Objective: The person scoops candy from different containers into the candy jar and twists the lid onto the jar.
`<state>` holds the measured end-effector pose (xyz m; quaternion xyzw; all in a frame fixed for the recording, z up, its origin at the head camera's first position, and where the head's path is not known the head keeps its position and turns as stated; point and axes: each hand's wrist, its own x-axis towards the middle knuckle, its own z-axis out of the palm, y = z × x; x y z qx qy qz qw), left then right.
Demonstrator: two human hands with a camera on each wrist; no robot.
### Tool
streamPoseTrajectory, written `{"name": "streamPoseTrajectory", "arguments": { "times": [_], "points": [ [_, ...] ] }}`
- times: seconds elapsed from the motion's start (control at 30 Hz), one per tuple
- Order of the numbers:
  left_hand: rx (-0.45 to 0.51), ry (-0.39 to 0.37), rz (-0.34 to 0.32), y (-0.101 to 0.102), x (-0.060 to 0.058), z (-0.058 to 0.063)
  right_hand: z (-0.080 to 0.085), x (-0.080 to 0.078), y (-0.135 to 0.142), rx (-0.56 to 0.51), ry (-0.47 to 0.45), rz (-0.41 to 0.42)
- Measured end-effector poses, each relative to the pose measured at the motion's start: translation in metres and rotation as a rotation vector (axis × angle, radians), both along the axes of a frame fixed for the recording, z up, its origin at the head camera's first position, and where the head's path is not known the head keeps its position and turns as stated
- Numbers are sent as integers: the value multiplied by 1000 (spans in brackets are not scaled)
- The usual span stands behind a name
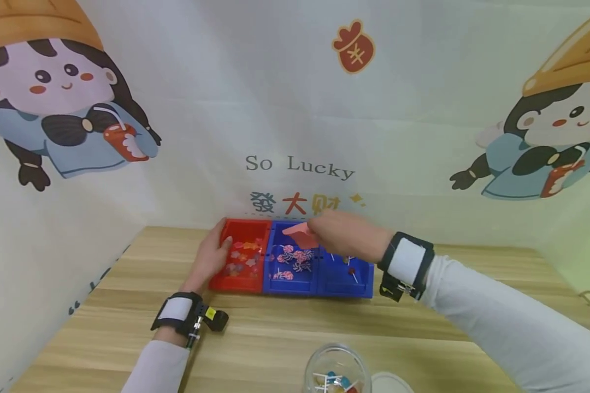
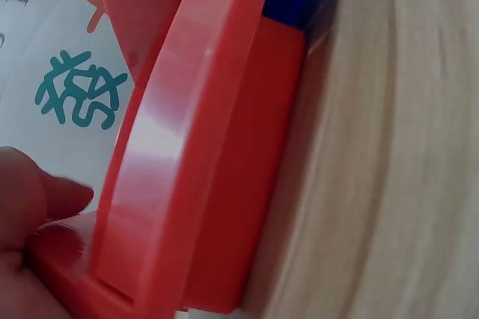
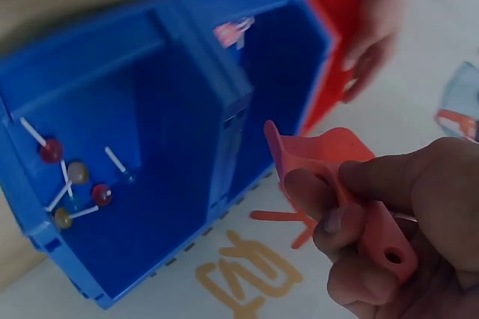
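Observation:
My left hand (image 1: 211, 256) grips the left side of a red bin (image 1: 238, 285), with its thumb over the rim. Star-shaped candies (image 1: 251, 262) in red and pale tones lie in that bin. Two blue bins adjoin it on the right. My right hand (image 1: 346, 233) holds a small coral-pink scoop (image 1: 302, 236) by its handle, above the middle blue bin (image 1: 291, 287). Striped swirl candies (image 1: 302, 256) are inside that bin. In the right wrist view, the scoop (image 3: 329, 147) is pinched between thumb and fingers, and no candy shows in it.
The right blue bin (image 1: 344, 290) holds several round lollipops (image 3: 101, 195). Near the table's front stands a glass jar (image 1: 338, 349) with lollipops inside, beside a white round lid (image 1: 391, 384). A printed cloth (image 1: 413, 164) hangs right behind the bins.

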<state>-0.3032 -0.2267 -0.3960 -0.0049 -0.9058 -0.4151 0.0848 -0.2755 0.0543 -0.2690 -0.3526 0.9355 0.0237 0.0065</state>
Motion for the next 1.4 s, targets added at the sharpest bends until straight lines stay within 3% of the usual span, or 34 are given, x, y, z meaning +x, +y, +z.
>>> {"name": "streamPoseTrajectory", "arguments": {
  "times": [0.13,0.27,0.57,0.77,1.07,1.4],
  "points": [
    [31,-15,-1,0,0,-1,-11,-17,-20,100,57,17],
    [28,-13,9,0,0,-1,-22,-29,-38,227,179,100],
    [68,-60,5,4,3,1,-43,-36,-67,493,355,241],
    [63,-55,9,2,2,-1,-46,-34,-69,547,395,272],
    [60,-59,20,4,4,-1,-43,-28,-73,642,443,253],
    [83,-51,28,8,3,-1,-26,-18,-81,551,373,206]
  ]
}}
